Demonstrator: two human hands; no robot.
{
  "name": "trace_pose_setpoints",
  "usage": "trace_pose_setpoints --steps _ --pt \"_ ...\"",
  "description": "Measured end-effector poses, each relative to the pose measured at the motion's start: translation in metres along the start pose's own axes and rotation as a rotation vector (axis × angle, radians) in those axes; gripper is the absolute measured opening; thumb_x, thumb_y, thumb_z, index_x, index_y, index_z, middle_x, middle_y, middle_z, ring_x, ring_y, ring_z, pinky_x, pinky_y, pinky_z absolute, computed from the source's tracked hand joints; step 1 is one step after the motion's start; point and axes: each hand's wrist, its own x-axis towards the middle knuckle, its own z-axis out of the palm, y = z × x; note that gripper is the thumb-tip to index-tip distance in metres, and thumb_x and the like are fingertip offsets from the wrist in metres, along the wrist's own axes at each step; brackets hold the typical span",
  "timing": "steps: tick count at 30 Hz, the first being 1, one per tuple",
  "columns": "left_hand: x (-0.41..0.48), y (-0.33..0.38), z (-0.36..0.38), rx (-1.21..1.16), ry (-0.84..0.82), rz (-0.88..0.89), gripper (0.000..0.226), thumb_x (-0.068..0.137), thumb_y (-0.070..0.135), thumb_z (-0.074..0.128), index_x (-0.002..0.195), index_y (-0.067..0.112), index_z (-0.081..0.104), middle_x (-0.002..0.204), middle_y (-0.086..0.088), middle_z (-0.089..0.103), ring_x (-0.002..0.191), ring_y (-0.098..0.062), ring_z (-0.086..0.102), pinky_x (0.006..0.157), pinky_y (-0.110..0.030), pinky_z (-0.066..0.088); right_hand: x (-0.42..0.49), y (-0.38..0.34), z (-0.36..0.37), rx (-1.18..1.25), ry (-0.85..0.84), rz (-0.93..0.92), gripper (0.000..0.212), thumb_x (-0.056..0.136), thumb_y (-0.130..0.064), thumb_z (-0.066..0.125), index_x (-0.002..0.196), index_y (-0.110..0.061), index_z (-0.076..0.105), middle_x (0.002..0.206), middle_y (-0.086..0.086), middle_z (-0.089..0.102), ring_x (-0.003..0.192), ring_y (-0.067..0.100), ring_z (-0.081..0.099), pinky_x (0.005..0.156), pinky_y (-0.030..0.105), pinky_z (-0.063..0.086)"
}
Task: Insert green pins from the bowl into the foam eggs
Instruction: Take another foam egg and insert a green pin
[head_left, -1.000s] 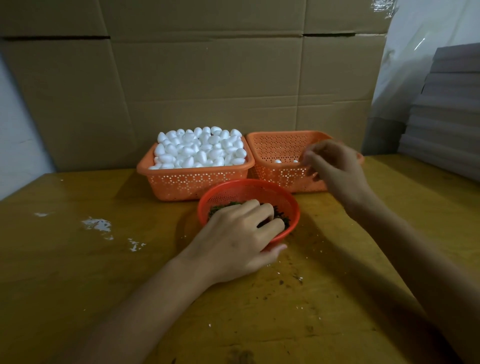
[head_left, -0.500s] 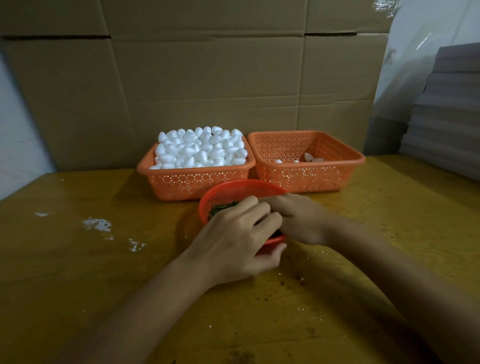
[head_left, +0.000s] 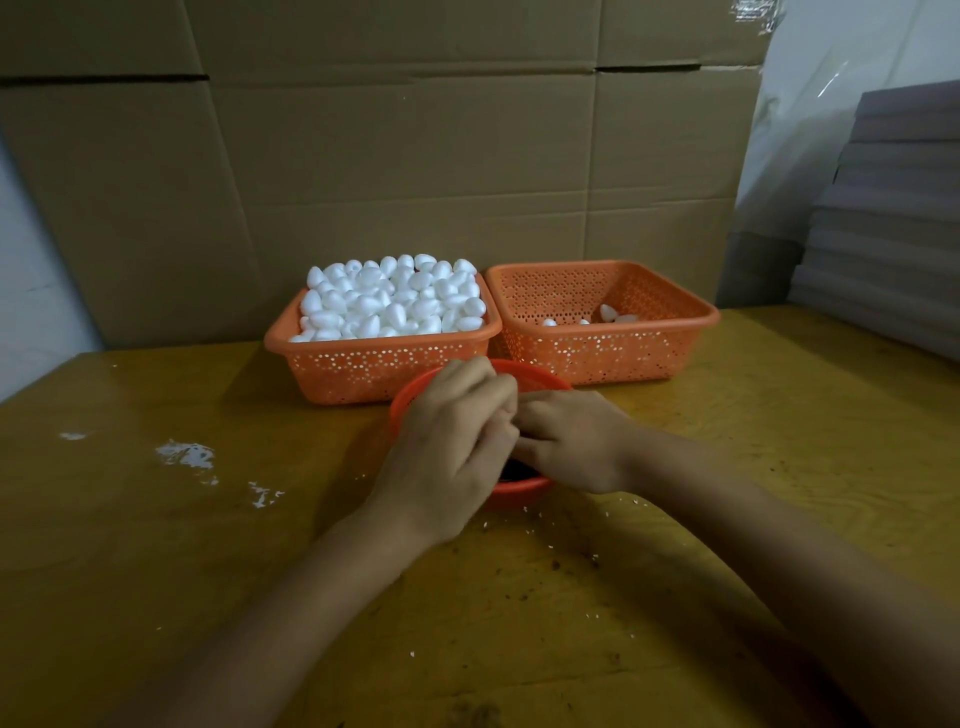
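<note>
head view: left basket (head_left: 363, 375) full of foam eggs (head_left: 395, 301)

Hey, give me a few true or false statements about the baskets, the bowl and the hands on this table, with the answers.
The left basket is heaped with foam eggs. True.
The right basket is empty. False: a few eggs lie in it.
Both the left hand and the right hand are over the red bowl. True.
The bowl stands behind the baskets. False: it stands in front, nearer the person.
</note>
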Motion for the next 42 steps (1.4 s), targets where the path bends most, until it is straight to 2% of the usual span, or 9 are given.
trace_pose_setpoints --steps 4,10,15,19,23,25,27,35,42 --pt "0.012 -0.006 -0.004 -0.081 0.067 -0.184 0.017 0.094 0.017 0.048 0.078 0.017 0.052 0.082 0.005 0.050 0.082 -0.019 0.050 0.073 -0.035 0.038 0.004 0.003 0.003 -0.050 -0.005 -0.006 0.040 0.108 -0.048 0.037 0.142 -0.038 0.055 0.139 -0.005 0.061 0.127 0.017 0.056 0.098 0.043 0.047" --pt "0.051 -0.049 -0.038 0.513 0.076 -0.248 0.026 0.096 0.023 0.058 0.121 0.019 0.064 0.120 -0.008 0.053 0.118 -0.029 0.048 0.091 -0.042 0.042 0.009 0.011 0.008 -0.031 0.006 -0.034 0.030 0.108 -0.047 0.038 0.128 -0.038 0.059 0.128 -0.011 0.062 0.118 0.015 0.056 0.082 0.034 0.039" --pt "0.092 -0.111 -0.071 0.642 -0.337 -0.592 0.041 0.107 0.039 0.040 0.143 0.026 0.055 0.151 -0.018 0.042 0.138 -0.042 0.040 0.110 -0.050 0.036 0.009 0.011 0.009 -0.022 0.025 -0.038 0.027 0.108 -0.046 0.039 0.125 -0.039 0.059 0.125 -0.012 0.063 0.114 0.013 0.057 0.077 0.032 0.036" --pt "0.103 -0.150 -0.069 0.528 -0.595 -0.610 0.061 0.113 0.046 0.030 0.168 0.029 0.011 0.176 -0.003 0.001 0.162 -0.027 -0.004 0.129 -0.049 0.006 0.008 0.012 0.009 -0.009 0.028 -0.049 0.027 0.108 -0.045 0.039 0.125 -0.038 0.059 0.122 -0.012 0.062 0.112 0.013 0.057 0.076 0.032 0.034" --pt "0.097 -0.161 -0.066 0.521 -0.610 -0.505 0.067 0.104 0.057 0.031 0.166 0.031 0.027 0.175 -0.008 0.010 0.162 -0.032 0.000 0.128 -0.047 0.002 0.009 0.014 0.010 -0.001 0.026 -0.051 0.027 0.108 -0.046 0.040 0.126 -0.038 0.059 0.126 -0.013 0.062 0.114 0.011 0.056 0.077 0.031 0.033" --pt "0.092 -0.162 -0.070 0.401 -0.494 -0.622 0.046 0.099 0.046 0.048 0.128 0.020 0.073 0.147 -0.013 0.056 0.145 -0.035 0.040 0.111 -0.039 0.029 0.010 0.014 0.011 -0.004 0.027 -0.052 0.027 0.108 -0.046 0.040 0.125 -0.040 0.059 0.125 -0.014 0.062 0.114 0.012 0.056 0.077 0.032 0.034" --pt "0.088 -0.167 -0.071 0.293 -0.323 -0.702 0.024 0.092 0.033 0.060 0.088 0.017 0.078 0.109 -0.008 0.070 0.115 -0.033 0.060 0.094 -0.039 0.047 0.009 0.015 0.011 -0.002 0.030 -0.050 0.026 0.108 -0.046 0.040 0.123 -0.040 0.059 0.123 -0.013 0.062 0.113 0.013 0.057 0.078 0.034 0.038" --pt "0.093 -0.168 -0.073 0.232 -0.178 -0.722 0.028 0.078 0.004 0.087 0.073 0.029 0.075 0.096 0.001 0.077 0.121 -0.024 0.064 0.114 -0.045 0.046 0.008 0.014 0.012 -0.007 0.030 -0.050 0.026 0.108 -0.047 0.039 0.124 -0.041 0.058 0.123 -0.014 0.062 0.115 0.013 0.057 0.084 0.036 0.043" --pt "0.083 -0.163 -0.075 0.129 -0.016 -0.683 0.039 0.068 -0.005 0.090 0.087 0.027 0.079 0.111 0.000 0.076 0.095 -0.018 0.067 0.092 -0.036 0.056 0.008 0.015 0.012 -0.029 0.035 -0.060 0.025 0.108 -0.047 0.039 0.124 -0.039 0.057 0.123 -0.012 0.062 0.114 0.014 0.058 0.084 0.035 0.044"
